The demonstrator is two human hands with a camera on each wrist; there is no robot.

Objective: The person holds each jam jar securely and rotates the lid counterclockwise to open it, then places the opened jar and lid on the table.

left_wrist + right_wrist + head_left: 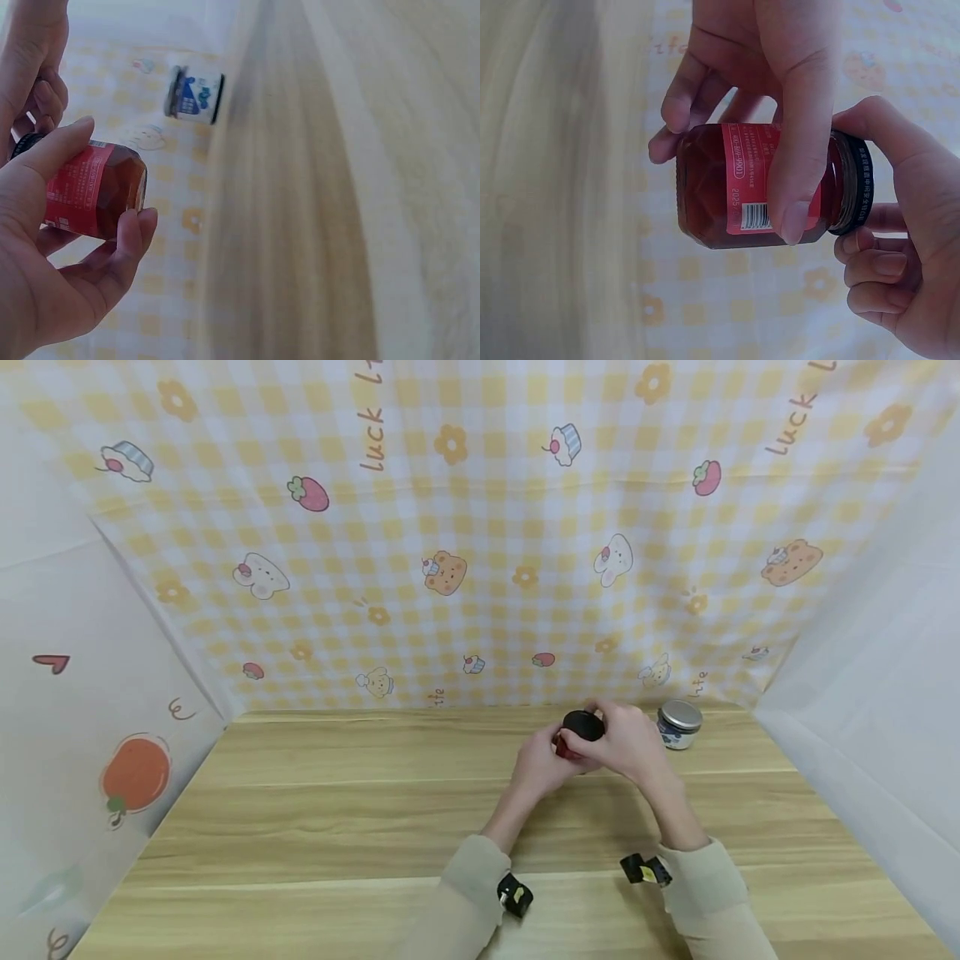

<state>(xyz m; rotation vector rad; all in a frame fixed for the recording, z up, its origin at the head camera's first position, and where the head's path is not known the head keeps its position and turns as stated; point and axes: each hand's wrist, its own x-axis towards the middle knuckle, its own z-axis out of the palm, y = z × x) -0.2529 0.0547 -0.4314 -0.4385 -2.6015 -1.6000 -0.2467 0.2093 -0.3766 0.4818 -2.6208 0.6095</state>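
A glass jar (705, 187) with dark red-brown contents, a red label and a black lid (582, 724) is held up near the back of the table. My left hand (543, 763) grips the jar's body, thumb across the label and fingers under and around it, as the left wrist view shows. My right hand (922, 247) pinches the rim of the black lid (855, 184) between thumb and curled fingers. The lid sits on the jar's mouth. In the left wrist view the right hand (34, 75) partly hides the lid.
A second jar (679, 725) with a silver lid and a white-and-blue label stands at the back right, beside the right hand. The wooden table (337, 827) meets a yellow checked cloth (487, 618) at the back, with white side panels (90, 635).
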